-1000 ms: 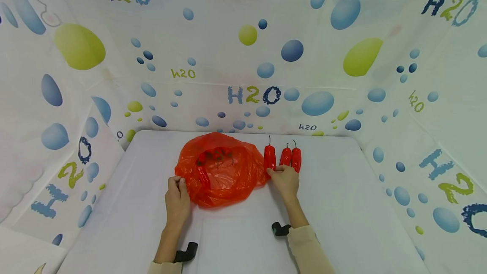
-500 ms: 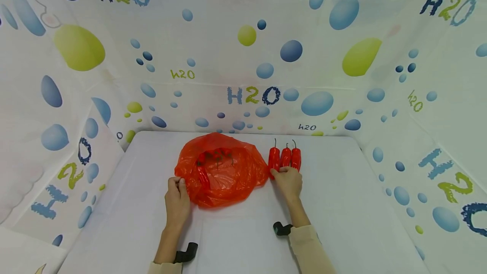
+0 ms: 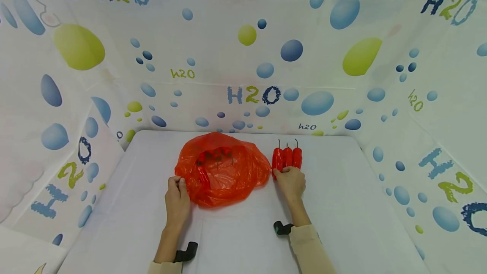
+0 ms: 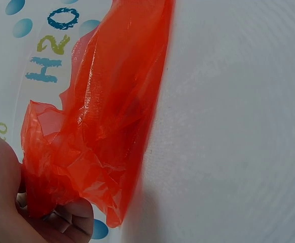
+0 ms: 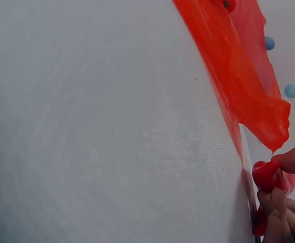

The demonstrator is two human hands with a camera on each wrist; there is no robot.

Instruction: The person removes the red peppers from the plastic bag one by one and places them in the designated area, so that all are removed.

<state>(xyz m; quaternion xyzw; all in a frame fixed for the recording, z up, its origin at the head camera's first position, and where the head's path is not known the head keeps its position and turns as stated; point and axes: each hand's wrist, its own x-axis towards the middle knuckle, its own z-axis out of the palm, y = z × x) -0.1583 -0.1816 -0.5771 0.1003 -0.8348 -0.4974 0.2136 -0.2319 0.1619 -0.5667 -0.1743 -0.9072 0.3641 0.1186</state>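
The bag [image 3: 228,183] is bright red, thin and shiny, with lots of wrinkles, and you can see through some of it. It sits on the white table [image 3: 342,206], up by the far edge and a bit nearer the left edge than the right edge. Its big round mouth shows what is inside. One long red pepper [image 3: 204,177] leans in there on the side toward the table's left edge, and more red peppers [image 3: 226,151] with green stems are at the back, too bunched up to count. There is one bag, and there are three peppers out on the table between the bag and the far right corner. They are smooth, shiny and red, and their thin stems point to the far edge. The first pepper [image 3: 277,157] is just beside the bag, the middle pepper [image 3: 288,155] comes next, and the last pepper [image 3: 297,157] is nearest the right edge. They lie close together in a row. The left hand [image 3: 177,202] has its fingers curled and pinched on the bag's crinkly rim. The right hand [image 3: 291,183] has its thumb and fingers pinched on the low end of the first pepper, and it covers the low ends of the other two. Two tan sleeves [image 3: 310,248] reach in over the near edge.
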